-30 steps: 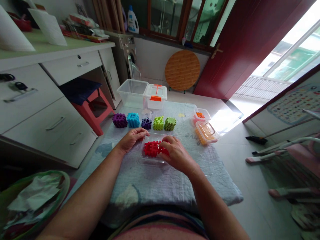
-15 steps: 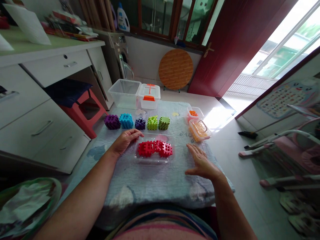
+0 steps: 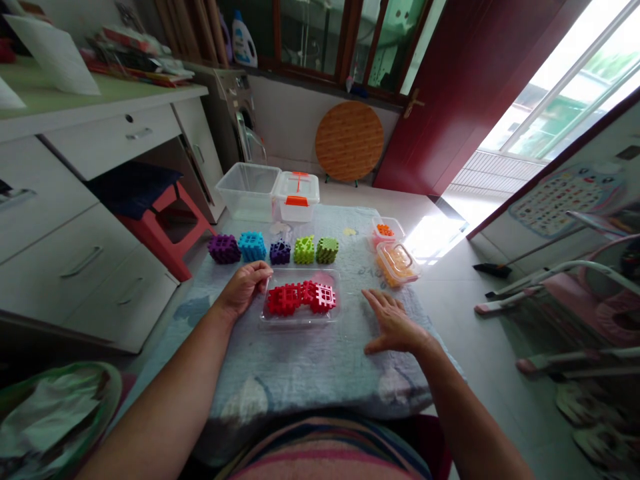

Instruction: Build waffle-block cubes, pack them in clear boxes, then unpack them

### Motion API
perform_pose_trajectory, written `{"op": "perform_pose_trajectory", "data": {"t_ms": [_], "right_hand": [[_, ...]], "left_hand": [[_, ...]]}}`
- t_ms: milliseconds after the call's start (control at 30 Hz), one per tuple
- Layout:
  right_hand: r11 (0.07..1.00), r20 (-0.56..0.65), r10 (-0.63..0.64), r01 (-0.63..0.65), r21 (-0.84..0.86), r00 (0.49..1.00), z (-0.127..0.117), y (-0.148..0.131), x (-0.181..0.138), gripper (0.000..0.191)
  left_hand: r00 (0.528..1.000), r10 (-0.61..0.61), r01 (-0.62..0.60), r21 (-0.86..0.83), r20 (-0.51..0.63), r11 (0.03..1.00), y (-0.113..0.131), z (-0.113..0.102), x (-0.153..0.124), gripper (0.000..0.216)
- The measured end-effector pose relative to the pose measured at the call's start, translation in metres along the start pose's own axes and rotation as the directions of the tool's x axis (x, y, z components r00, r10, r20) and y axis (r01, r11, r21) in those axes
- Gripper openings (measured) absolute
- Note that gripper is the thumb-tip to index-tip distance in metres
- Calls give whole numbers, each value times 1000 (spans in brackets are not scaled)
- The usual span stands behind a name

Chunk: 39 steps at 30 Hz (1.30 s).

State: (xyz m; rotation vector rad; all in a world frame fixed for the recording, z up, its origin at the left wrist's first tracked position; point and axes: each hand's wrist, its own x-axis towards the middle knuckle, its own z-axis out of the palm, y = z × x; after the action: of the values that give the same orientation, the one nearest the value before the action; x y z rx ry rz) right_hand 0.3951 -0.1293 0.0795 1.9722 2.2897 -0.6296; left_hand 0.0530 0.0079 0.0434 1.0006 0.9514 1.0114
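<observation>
My left hand pinches the left rim of a clear plastic box. Inside that box lie red interlocking building pieces, gathered in two stacks that lean together. My right hand is apart from the box, to its right, with fingers stretched out and nothing in them. Behind the box runs a row of stacked pieces: purple, light blue, dark violet, yellow-green and green.
A large clear bin and a lidded box with orange latches stand at the table's back left. Near the right edge sit a lidded container of orange pieces and a small tub. A patterned cloth covers the table.
The clear box with the red pieces has shifted slightly left, with my left hand on its rim. My right hand stays open and has moved slightly left.
</observation>
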Motion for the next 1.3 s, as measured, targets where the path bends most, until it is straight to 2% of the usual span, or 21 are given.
{"op": "perform_pose_trajectory", "data": {"t_ms": [100,167,267,333,467,633,767,833,900,1067,1167,1233,1300], "right_hand": [[1000,-87,-10,9,-17,996,-1,2,-4,134],[1000,-157,20,-23,-18,987,-2,5,-7,123],[997,-220,74,-76,0,973,-4,15,-11,79],[998,-189,59,-53,38,980,-5,21,-11,48],[994,-133,20,-5,112,991,-4,24,-8,17],[987,-188,16,14,162,982,0,19,-6,13],[983,-306,40,17,181,951,-8,19,-13,12],[982,-389,97,-26,185,916,-21,17,-20,12],[981,-495,133,-44,187,859,-36,13,-26,12],[980,-708,91,63,188,700,-63,-18,-24,20],[976,-798,8,169,138,603,-57,-49,-6,19],[976,-839,-83,215,41,538,-46,-73,10,20],[966,-830,-199,249,-76,521,-32,-96,23,23]], "left_hand": [[999,3,-4,-23,-36,1000,0,-3,1,24],[999,-2,0,-37,-38,999,0,-3,1,24],[999,-3,1,-51,-38,999,-1,-4,1,24],[999,-2,0,-59,-41,998,-2,-3,1,24],[999,-17,14,-82,-40,997,-1,-3,1,25],[999,-23,20,-92,-34,996,-1,-3,0,26],[999,-26,23,-95,-37,995,-2,-4,1,26],[999,-29,25,-96,-36,995,-2,-3,1,26],[999,-29,25,-97,-33,995,-2,-3,1,27],[999,-24,21,-87,-34,996,1,-1,0,29],[1000,-6,4,-79,-30,997,1,-1,-1,33],[999,1,-4,-98,-35,995,0,-2,0,38],[999,-8,1,-133,-49,991,-2,-4,0,43]]}}
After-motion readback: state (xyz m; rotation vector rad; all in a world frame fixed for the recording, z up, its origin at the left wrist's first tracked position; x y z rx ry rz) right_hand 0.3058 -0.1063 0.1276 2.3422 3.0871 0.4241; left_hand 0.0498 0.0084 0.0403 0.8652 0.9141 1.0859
